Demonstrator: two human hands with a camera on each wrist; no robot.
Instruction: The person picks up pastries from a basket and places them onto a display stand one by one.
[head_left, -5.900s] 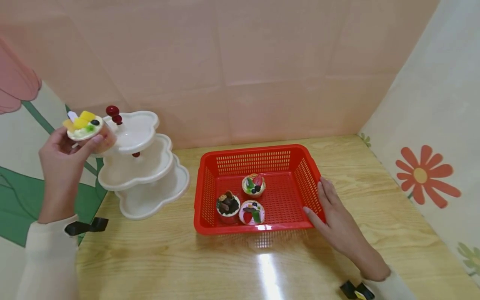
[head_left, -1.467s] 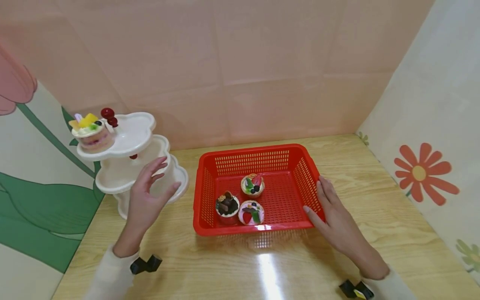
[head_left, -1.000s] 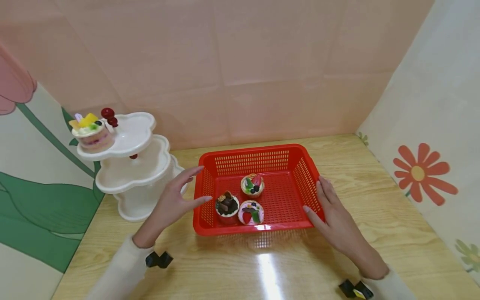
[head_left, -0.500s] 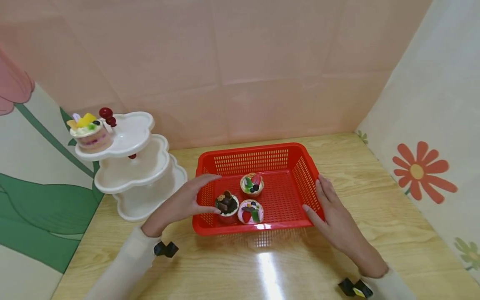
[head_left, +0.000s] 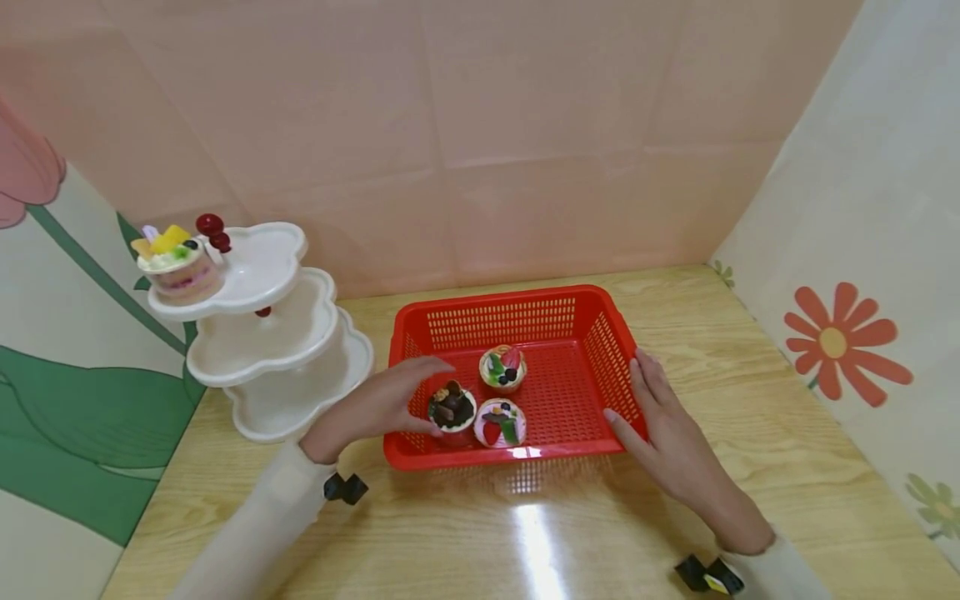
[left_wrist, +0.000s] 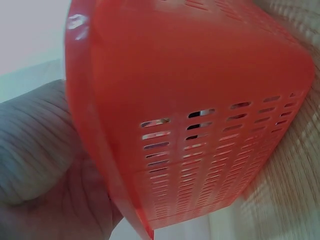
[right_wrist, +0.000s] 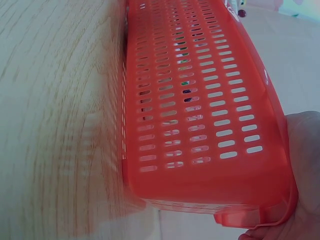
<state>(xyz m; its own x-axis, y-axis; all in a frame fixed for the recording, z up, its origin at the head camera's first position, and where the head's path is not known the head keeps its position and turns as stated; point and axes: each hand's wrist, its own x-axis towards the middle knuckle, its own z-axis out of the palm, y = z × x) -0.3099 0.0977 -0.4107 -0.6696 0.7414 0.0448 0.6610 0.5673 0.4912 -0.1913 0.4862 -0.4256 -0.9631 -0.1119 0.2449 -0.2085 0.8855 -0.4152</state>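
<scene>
My left hand (head_left: 386, 402) reaches over the left rim of a red plastic basket (head_left: 551, 454). Its thumb and fingers lie spread on either side of a chocolate-topped dessert cup (head_left: 453, 408), with a gap showing. In the left wrist view, the basket wall hides the fingertips. My right hand (head_left: 675, 437) holds the basket's right rim, thumb on the inner side and fingers along the outside. Beside the chocolate cup are a pink-topped dessert cup with a strawberry (head_left: 501, 423) and a fruit tart (head_left: 503, 369).
Left of the basket stands a white three-tier stand (head_left: 262, 337) with a red knob (head_left: 211, 225). On its top tier sits a fruit-topped dessert cup (head_left: 180, 267). The wooden table (head_left: 420, 525) meets a pink backdrop (head_left: 525, 167) behind and flowered panels at the sides.
Earlier, my left hand held the fruit-topped cup by the stand; that cup now rests on the top tier. The left hand has moved right, into the basket. My right hand has stayed put.
</scene>
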